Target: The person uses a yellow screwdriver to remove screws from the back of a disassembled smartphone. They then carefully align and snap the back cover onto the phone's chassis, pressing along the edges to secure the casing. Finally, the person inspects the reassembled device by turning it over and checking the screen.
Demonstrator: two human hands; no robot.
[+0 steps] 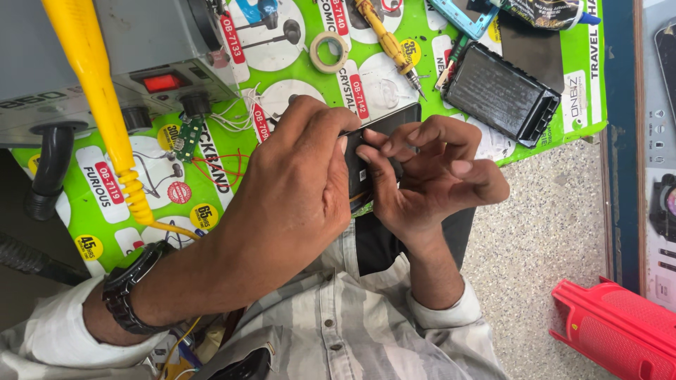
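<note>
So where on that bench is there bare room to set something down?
Little: a strip of mat between tape roll, screwdriver and black case. Crowded by wires and circuit board, beside both hands on the phone.

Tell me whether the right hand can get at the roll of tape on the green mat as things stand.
Probably yes, but not at once. The right hand and left hand both grip the black phone. The tape roll lies open just beyond, nothing on top, only a yellow-handled screwdriver beside it.
</note>
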